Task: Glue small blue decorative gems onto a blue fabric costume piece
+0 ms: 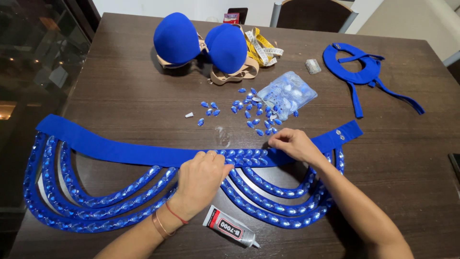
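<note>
Head view looked down on two bare hands pressed to a blue fabric belt [120, 149] laid across a dark wooden table [120, 91]. The left hand [203, 180] lay palm down with fingers curled loosely onto the belt's middle, resting on a row of blue gems [244, 157] fixed along the band; it gripped nothing, only pressed. A red string and a thin bangle circled its wrist. The right hand [293, 144], just to the right of the left one, had its fingertips bunched and pinched down on the band's upper edge beside the gem row; whether a loose stone sat under those fingertips could not be told.

Below both hands hung looped strands [96, 206] of blue gems, attached to the belt and curving toward the person. Near the left wrist, on its nearer side, lay a small tube of glue [230, 231]. Just beyond the right hand were scattered loose blue gems [239, 112] and a clear bag [287, 93] holding more. Farther off stood a blue padded bra [201, 41], a yellow tape measure [261, 48] beside it, and, well to the right, a blue collar piece [357, 69] with straps.
</note>
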